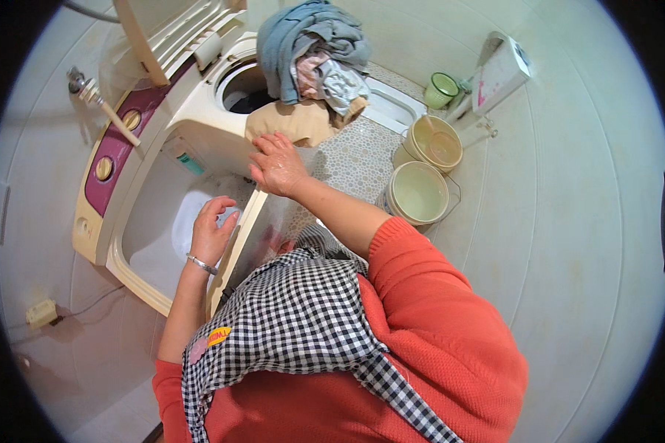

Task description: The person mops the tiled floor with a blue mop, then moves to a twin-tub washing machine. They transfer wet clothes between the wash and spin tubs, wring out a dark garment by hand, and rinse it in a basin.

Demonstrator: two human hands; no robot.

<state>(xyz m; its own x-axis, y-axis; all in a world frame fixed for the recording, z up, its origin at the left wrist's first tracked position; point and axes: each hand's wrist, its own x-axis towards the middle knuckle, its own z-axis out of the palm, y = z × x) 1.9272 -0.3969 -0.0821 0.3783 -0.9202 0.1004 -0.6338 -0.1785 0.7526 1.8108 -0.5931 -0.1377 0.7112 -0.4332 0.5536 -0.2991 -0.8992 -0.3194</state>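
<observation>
A twin-tub washing machine (238,232) stands before me with its wash tub (155,232) uncovered. My left hand (213,230), a silver bangle at the wrist, hovers over the tub near its front rim with curled fingers apart and nothing in them. At the rim's corner is my right hand (280,166), wet and spread, with its fingertips by a tan cloth (291,122); whether they touch it I cannot tell. Heaped above that cloth are a blue-grey garment (316,44) and a striped cloth (341,80). Dark fabric (249,102) lies inside the round spin tub (227,83).
Two water-filled buckets (421,191) (446,158) stand on the pebble-patterned floor (349,160) to the right. Beyond them are a green basket (441,88) and a white squat-toilet pan (393,105). A wall tap (80,83) with a hose reaches over the purple control panel (97,191).
</observation>
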